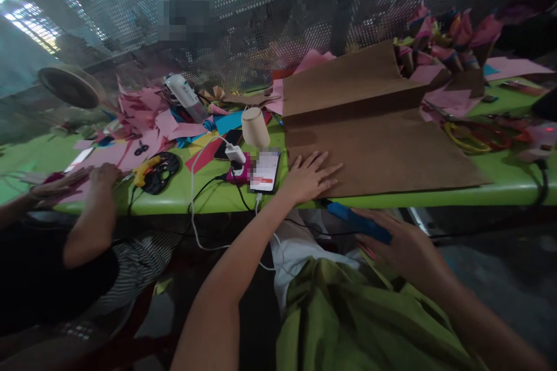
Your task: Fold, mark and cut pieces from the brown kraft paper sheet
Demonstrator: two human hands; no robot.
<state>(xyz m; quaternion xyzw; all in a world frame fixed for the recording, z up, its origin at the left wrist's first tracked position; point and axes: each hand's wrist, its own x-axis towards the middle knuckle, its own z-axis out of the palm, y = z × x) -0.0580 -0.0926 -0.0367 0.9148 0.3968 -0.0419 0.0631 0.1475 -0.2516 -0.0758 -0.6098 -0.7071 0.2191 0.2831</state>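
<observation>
My left hand [308, 177] lies flat, fingers spread, on the near left corner of a large brown paper sheet [378, 151] that is spread over the green table [209, 197]. The sheet's far part is folded up into a ridge. Below the table edge, my right hand [402, 246] grips a blue tool handle [359, 223]; the tool's tip is hidden by the table edge. A phone [264, 171] with a lit screen lies just left of my left hand, a white cable plugged into it.
Another person's arms [87, 208] rest on the table at the left beside a yellow tool and a black tape roll [162, 173]. Pink and coloured paper scraps [143, 122], a paper cup [255, 127], a charger and paper cones [439, 40] crowd the table.
</observation>
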